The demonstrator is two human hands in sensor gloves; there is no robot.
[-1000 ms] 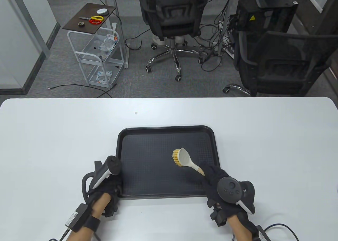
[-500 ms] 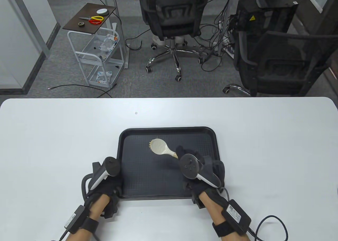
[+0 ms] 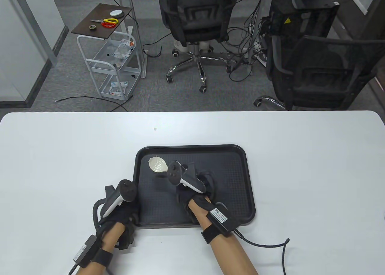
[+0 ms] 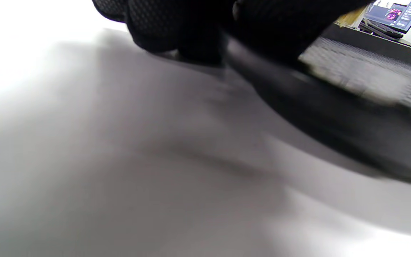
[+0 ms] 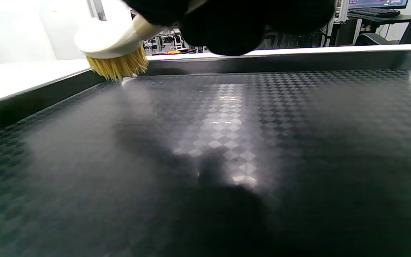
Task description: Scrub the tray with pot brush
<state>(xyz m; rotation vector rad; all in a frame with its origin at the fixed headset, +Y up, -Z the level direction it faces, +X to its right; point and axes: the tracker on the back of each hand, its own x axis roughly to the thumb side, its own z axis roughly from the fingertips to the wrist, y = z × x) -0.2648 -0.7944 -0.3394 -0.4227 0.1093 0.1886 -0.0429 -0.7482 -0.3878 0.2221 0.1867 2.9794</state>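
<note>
At the far-left corner of the black textured plastic tray (image 3: pixel 240 178), my right hand (image 3: pixel 195 193) grips the white pot brush (image 3: pixel 157 165), swept across from the right side; my left hand (image 3: pixel 120 208) holds the tray's near-left edge.

A: What fills the frame?
B: A black plastic tray (image 5: pixel 298 117) with a checkered textured floor, glare at the centre.

A: And upper left?
B: A white round-headed pot brush (image 5: pixel 114 48), yellow bristles down, tips touching the tray floor by the far rim.

A: The top edge?
B: The right hand (image 5: pixel 234 21), black-gloved, gripping the brush handle.
</note>
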